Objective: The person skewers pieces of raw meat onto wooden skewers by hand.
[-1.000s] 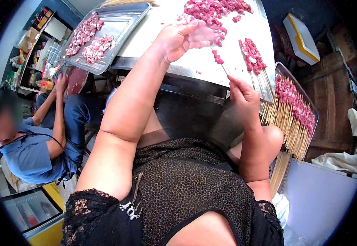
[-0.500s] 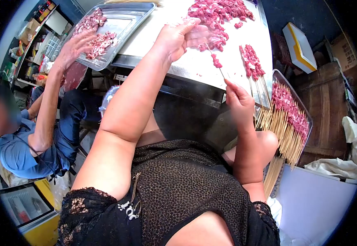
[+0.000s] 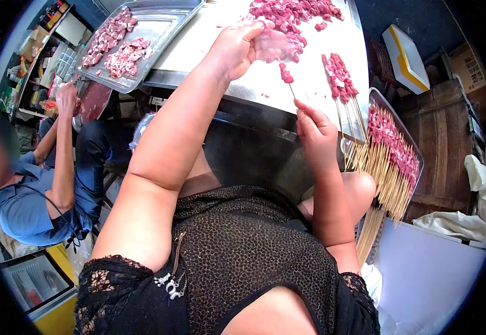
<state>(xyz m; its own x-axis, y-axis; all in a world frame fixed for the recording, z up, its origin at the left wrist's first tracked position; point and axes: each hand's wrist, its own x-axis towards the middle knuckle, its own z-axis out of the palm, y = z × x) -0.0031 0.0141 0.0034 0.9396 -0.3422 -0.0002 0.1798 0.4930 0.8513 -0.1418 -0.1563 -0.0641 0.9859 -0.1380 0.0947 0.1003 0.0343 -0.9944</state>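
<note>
My right hand is closed around the lower end of a thin bamboo skewer that points up and away over the table. Meat pieces are threaded near its far end. My left hand reaches to the edge of a pile of raw cut meat, just beyond the skewer's tip. Its fingers are smeared by motion, so whether they pinch a piece cannot be made out. Right of the pile, several loaded meat skewers lie side by side on the white tabletop.
A tray full of meat skewers stands off the table's right corner, with bare sticks below it. A metal tray with two heaps of meat sits at the left. Another person is seated at the left.
My view has shifted slightly, and both hands stay near the same places with the skewer held. The other person's hand has drawn back from the metal tray toward their body.
</note>
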